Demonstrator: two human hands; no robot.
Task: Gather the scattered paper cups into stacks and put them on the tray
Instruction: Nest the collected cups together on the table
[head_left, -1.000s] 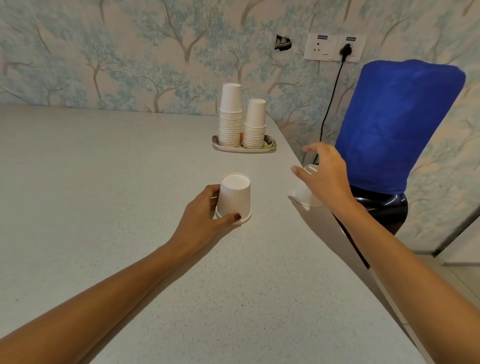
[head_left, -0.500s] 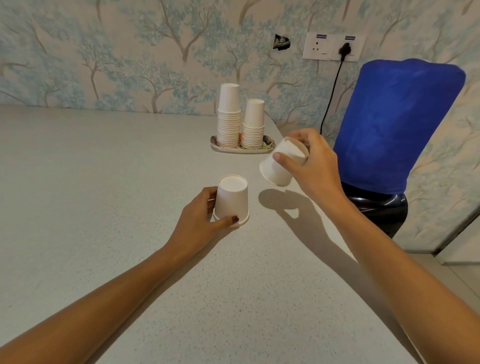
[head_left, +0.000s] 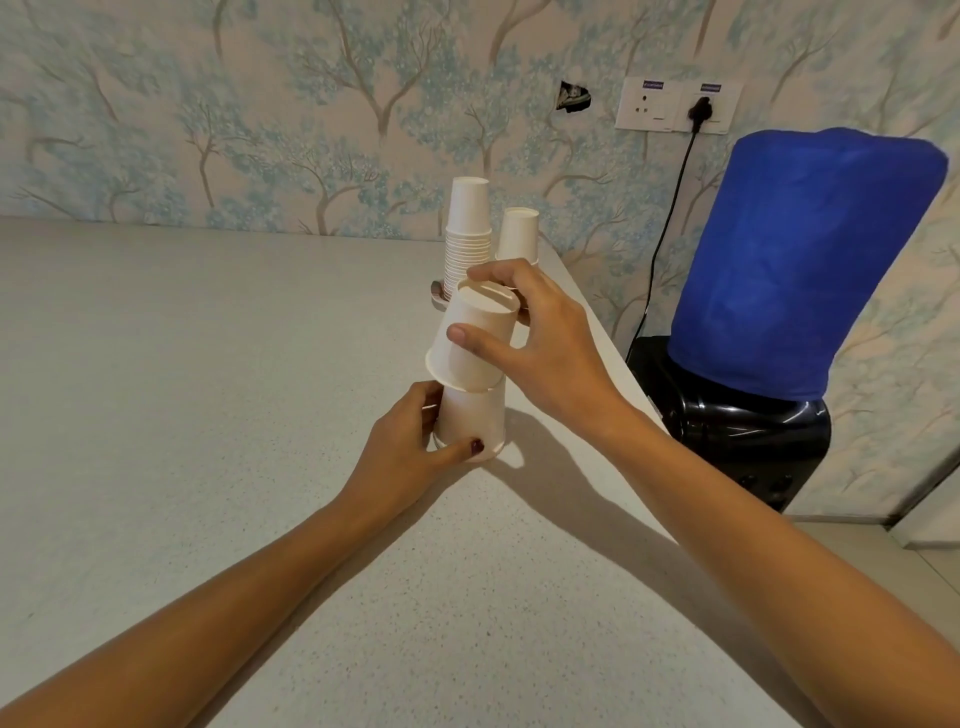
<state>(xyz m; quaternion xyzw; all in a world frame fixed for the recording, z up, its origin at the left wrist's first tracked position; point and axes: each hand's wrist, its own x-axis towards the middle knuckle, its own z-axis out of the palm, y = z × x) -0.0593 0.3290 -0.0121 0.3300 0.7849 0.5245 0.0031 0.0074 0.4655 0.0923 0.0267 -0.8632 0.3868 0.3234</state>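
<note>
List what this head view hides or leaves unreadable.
Head view:
Tray: mostly behind the right hand and its upturned white paper cup.
Shorter cup stack: lower part behind that hand.
Left hand: fingertips behind the lower paper cup.
Blue fabric cover: hides whatever it drapes.
White wall socket labels: too small to read.

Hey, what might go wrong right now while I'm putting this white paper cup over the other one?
The tilted white paper cup in your right hand sits askew on the lower white paper cup that your left hand grips; its rim may catch and crumple rather than nest. Both cups are near the right edge of the grey speckled counter, so a slip might send one off.
</note>
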